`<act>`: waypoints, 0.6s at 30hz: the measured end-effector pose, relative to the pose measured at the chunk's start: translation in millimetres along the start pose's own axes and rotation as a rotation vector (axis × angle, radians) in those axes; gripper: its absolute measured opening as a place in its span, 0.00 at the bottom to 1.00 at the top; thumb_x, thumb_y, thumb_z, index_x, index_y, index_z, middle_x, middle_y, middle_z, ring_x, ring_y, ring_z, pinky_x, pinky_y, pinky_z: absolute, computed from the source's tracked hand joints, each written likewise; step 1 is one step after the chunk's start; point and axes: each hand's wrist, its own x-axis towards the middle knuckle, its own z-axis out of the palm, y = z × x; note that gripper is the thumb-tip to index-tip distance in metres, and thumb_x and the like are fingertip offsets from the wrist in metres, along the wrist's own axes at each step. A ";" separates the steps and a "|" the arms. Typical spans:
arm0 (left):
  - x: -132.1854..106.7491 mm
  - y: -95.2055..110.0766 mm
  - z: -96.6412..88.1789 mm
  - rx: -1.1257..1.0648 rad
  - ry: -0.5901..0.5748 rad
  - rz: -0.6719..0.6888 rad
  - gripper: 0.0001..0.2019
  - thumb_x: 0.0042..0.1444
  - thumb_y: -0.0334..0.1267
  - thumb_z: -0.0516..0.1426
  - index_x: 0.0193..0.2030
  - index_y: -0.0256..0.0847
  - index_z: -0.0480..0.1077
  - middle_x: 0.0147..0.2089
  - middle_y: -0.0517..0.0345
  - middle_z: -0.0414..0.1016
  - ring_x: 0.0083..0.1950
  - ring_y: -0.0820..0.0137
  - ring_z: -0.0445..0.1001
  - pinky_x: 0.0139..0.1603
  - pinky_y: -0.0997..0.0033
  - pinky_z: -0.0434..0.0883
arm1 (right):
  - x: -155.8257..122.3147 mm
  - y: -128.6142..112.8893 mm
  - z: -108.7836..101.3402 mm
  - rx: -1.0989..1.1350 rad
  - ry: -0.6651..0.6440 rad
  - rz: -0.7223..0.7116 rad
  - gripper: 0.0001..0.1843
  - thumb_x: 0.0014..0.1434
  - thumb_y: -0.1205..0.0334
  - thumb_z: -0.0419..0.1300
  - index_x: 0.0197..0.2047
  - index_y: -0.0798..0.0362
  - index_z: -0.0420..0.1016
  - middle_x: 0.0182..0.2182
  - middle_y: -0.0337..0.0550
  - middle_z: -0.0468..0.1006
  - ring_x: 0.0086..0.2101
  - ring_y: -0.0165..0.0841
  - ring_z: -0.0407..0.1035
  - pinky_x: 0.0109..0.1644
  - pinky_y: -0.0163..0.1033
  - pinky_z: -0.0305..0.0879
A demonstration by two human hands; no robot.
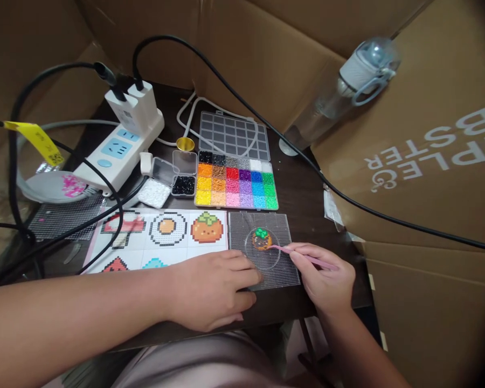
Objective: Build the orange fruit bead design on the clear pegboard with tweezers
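Observation:
My right hand (322, 275) pinches pink tweezers (313, 261), whose tips touch the right edge of a small bead persimmon (262, 241). That piece has green leaves and an orange body, and it sits on a clear pegboard (281, 277) with a round outline. My left hand (216, 288) lies along the board's lower left edge, fingers loosely stretched and nothing visible in them. Beside the board, a pattern sheet (137, 260) shows pixel pictures, among them a fried egg and a larger persimmon (207, 229). My left forearm covers part of the sheet.
Behind the board stands a sorted bead box (236, 186), lid open, with small boxes of black beads (183, 186) and white beads (154, 193) beside it. A power strip (117, 145), looping black cables (222, 75), a plate of pink beads (56, 187) and a bottle (335, 99) surround them.

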 end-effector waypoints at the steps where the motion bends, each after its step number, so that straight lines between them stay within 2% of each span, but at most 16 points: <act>1: 0.1 -0.1 0.1 -0.002 0.009 0.000 0.11 0.62 0.44 0.57 0.41 0.40 0.75 0.53 0.48 0.74 0.50 0.60 0.71 0.49 0.59 0.68 | -0.6 0.6 -0.2 0.010 0.004 -0.004 0.04 0.56 0.68 0.67 0.32 0.51 0.83 0.32 0.45 0.85 0.32 0.37 0.80 0.39 0.41 0.81; 18: -0.4 0.1 1.7 -0.008 0.016 -0.005 0.11 0.61 0.44 0.58 0.42 0.40 0.75 0.52 0.49 0.74 0.50 0.60 0.71 0.50 0.59 0.69 | -0.2 -1.5 1.8 -0.015 -0.024 0.000 0.04 0.56 0.68 0.66 0.31 0.51 0.82 0.32 0.44 0.84 0.33 0.36 0.80 0.40 0.40 0.80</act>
